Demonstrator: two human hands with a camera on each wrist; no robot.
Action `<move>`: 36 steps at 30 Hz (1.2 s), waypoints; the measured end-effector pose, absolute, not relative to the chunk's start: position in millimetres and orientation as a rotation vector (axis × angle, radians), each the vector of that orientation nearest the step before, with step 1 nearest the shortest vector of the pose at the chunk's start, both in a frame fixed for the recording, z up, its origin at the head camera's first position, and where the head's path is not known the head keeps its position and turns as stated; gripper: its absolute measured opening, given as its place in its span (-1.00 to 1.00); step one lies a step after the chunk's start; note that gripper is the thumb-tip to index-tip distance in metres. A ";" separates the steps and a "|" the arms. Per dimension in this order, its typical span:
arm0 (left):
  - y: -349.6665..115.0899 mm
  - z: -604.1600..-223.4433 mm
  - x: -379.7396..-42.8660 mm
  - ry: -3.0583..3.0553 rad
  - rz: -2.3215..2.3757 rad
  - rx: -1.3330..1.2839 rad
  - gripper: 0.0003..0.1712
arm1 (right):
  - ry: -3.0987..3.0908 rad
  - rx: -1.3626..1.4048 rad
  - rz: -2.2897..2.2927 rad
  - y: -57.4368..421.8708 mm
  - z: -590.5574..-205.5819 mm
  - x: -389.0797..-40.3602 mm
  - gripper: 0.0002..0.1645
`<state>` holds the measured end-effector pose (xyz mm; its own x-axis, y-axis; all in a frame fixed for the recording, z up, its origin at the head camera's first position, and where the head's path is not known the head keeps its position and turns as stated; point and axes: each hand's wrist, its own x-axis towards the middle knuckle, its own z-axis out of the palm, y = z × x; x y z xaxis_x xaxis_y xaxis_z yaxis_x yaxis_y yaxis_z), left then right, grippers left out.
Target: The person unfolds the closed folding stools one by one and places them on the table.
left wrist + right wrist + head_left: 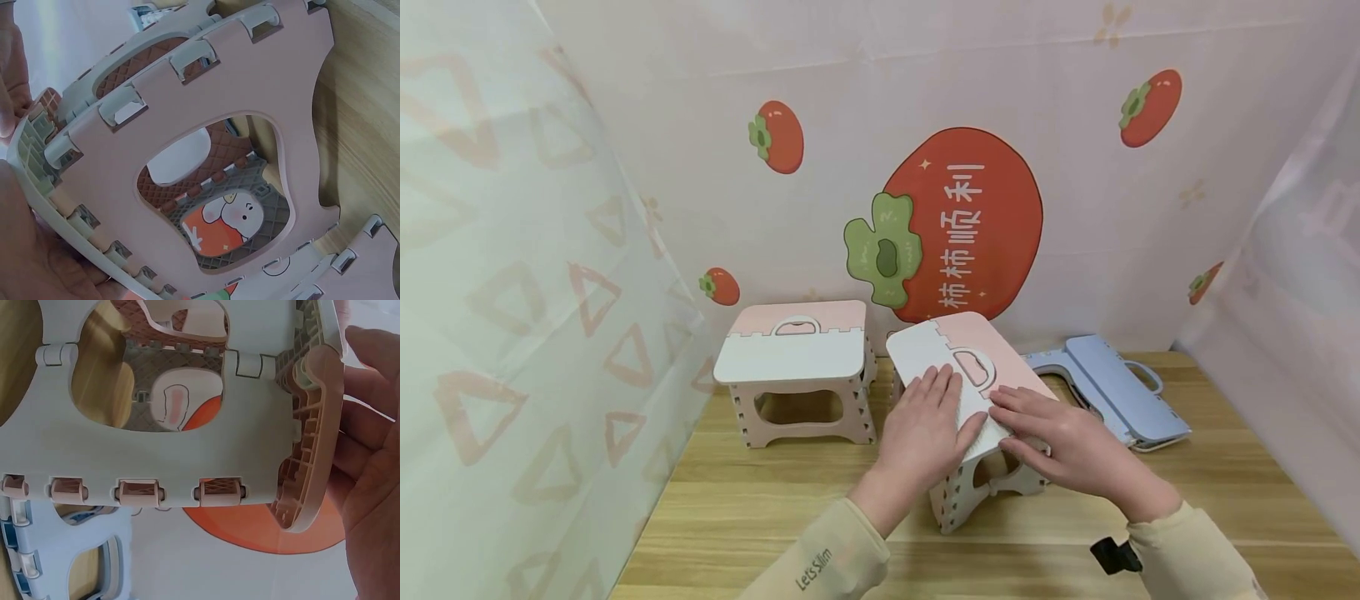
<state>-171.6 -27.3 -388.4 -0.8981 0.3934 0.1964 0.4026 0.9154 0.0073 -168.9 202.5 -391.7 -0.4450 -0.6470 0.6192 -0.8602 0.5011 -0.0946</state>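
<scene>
A pink and white folding stool (pixel 1003 354) stands unfolded on its legs, set at an angle on the table. On its white half lies my left hand (pixel 925 425), fingers extended towards the handle cutout. My right hand (pixel 1060 433) touches the top near its right front corner with straight fingers. In the left wrist view a pink leg panel (pixel 281 81) with a large opening shows below the top, and the left hand (pixel 31 250) is at the top's edge. The right wrist view has a white leg panel (pixel 187 462), with the right hand (pixel 375 456) against the top.
Another pink and white folding stool (pixel 790 357) stands unfolded to the left. A light blue folding stool (pixel 1112 387) lies low on the wooden table (pixel 760 517) behind at the right. Persimmon-printed cloth (pixel 820 225) hangs behind, with cloth sides left and right.
</scene>
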 end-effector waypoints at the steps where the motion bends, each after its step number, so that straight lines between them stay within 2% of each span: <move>1: -27.3 -388.6 -171.2 -2.884 -0.068 -0.601 -0.13 | -2.234 1.235 0.539 201.4 -391.1 -167.3 -0.46; 11: -27.0 -391.5 -168.5 -2.857 0.032 -0.547 -0.07 | -2.296 1.210 0.384 191.8 -391.4 -160.6 -0.09; 22: -27.9 -393.6 -168.9 -2.803 0.067 -0.496 0.07 | -2.333 1.151 0.311 178.6 -392.4 -155.0 0.04; 27: -29.5 -391.0 -168.3 -2.806 0.086 -0.496 0.09 | -2.380 1.081 0.297 169.7 -392.7 -151.6 0.04; 36: -34.9 -388.5 -168.4 -2.795 0.065 -0.534 0.03 | -2.409 0.964 0.294 155.9 -395.1 -152.6 -0.23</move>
<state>-168.4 -34.9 -388.5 -0.8878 0.3668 0.2778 0.3536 0.9302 -0.0983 -152.6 155.9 -395.1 -0.6088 -0.5777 0.5438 -0.6914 0.7224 -0.0066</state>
